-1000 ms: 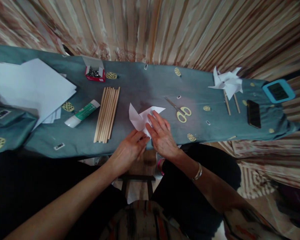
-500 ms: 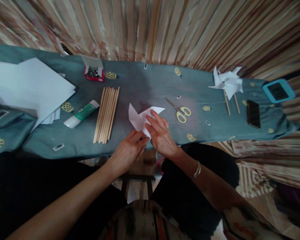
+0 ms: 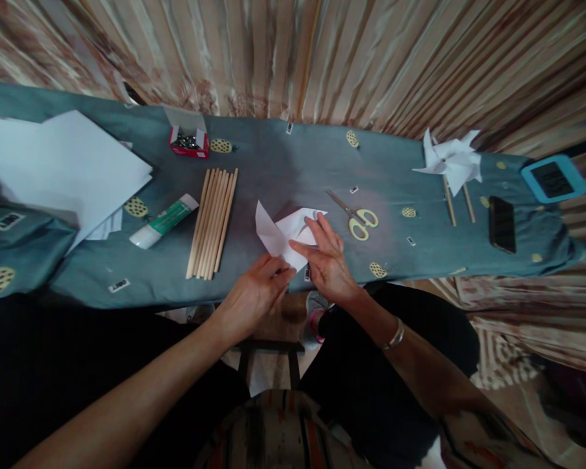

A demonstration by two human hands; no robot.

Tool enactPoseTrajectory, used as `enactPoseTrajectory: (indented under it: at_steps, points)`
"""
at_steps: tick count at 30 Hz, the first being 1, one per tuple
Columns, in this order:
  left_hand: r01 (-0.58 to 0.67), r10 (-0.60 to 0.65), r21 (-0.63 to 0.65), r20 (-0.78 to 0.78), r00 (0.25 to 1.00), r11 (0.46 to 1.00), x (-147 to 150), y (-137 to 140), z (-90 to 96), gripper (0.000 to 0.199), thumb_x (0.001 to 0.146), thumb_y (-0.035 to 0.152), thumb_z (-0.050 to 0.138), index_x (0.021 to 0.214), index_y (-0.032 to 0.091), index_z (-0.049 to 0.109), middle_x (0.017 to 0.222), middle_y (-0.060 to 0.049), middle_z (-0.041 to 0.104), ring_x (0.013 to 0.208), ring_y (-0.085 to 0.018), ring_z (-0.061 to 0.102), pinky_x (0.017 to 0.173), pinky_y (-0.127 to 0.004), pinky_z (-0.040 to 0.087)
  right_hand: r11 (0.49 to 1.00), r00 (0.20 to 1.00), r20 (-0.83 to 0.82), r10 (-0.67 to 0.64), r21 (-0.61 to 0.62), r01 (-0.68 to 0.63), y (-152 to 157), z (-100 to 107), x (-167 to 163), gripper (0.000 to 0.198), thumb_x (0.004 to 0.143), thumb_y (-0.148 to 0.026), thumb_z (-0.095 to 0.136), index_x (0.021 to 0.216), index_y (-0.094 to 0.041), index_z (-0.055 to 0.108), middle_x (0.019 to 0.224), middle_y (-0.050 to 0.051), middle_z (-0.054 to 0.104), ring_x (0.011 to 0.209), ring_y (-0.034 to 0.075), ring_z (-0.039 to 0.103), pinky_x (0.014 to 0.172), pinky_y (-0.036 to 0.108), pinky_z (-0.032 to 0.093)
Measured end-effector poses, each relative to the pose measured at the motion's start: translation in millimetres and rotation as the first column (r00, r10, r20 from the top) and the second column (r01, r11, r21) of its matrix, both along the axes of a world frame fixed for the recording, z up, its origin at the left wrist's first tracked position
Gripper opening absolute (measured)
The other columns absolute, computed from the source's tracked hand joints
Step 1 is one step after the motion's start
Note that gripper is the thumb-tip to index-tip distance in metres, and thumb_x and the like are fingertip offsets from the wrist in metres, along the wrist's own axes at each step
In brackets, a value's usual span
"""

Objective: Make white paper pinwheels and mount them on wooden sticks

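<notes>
A white paper pinwheel point(image 3: 272, 236), partly folded, lies at the table's near edge between my hands. One pointed blade stands up at its left, and another points right. My left hand point(image 3: 256, 290) is closed, pinching the near corner of the paper between thumb and fingers. Over the right side, my right hand point(image 3: 329, 264) holds the paper, one finger reaching its middle and the others bent over the right blade. Part of the folds is hidden beneath these fingers. Scissors point(image 3: 354, 216) with yellow-green handles lie just right of the paper.
Left of the paper are several wooden sticks point(image 3: 212, 225), a green-and-white glue tube point(image 3: 164, 221), a red box of small metal pieces point(image 3: 189, 142) and stacked white paper point(image 3: 73, 169). Finished pinwheels point(image 3: 452, 159) on sticks, a black phone point(image 3: 502, 225) and a blue-framed device point(image 3: 554, 178) lie right.
My right hand has shifted slightly right and its fingers have spread, showing more of the paper's middle. My left hand keeps its pinch. The whole view has shifted a little.
</notes>
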State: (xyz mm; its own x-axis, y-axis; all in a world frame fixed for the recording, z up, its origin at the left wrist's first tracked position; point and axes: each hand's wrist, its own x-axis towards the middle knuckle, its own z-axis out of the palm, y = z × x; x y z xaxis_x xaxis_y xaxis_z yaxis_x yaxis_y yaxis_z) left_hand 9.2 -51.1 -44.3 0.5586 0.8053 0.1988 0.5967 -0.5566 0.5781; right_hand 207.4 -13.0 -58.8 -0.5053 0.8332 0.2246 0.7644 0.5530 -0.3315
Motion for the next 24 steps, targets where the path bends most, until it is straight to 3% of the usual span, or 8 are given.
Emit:
enactPoseTrajectory:
  at_steps: [15, 24]
  points:
    - [0.003, -0.003, -0.011, 0.003, 1.0, 1.0, 0, 1, -1.8, 0.02, 0.091, 0.01, 0.049, 0.106, 0.013, 0.063, 0.101, -0.009, 0.062, 0.096, -0.022, 0.055, 0.086, -0.036, 0.054, 1.0, 0.992, 0.127, -0.001, 0.008, 0.0, -4, 7, -8, 0.041, 0.09, -0.01, 0.045, 0.125, -0.025, 0.061, 0.156, 0.007, 0.032, 0.148, 0.031, 0.015, 0.109, 0.055, 0.031]
    - [0.003, -0.003, -0.004, -0.027, 1.0, 1.0, -1, 0, 2.0, 0.02, 0.091, 0.01, 0.05, 0.106, 0.012, 0.063, 0.1, -0.009, 0.061, 0.094, -0.023, 0.055, 0.085, -0.038, 0.054, 0.998, 0.998, -0.055, -0.031, -0.06, 0.028, -2, 13, -5, 0.043, 0.092, -0.011, 0.039, 0.124, -0.026, 0.064, 0.153, 0.007, 0.038, 0.147, 0.029, 0.019, 0.109, 0.056, 0.034]
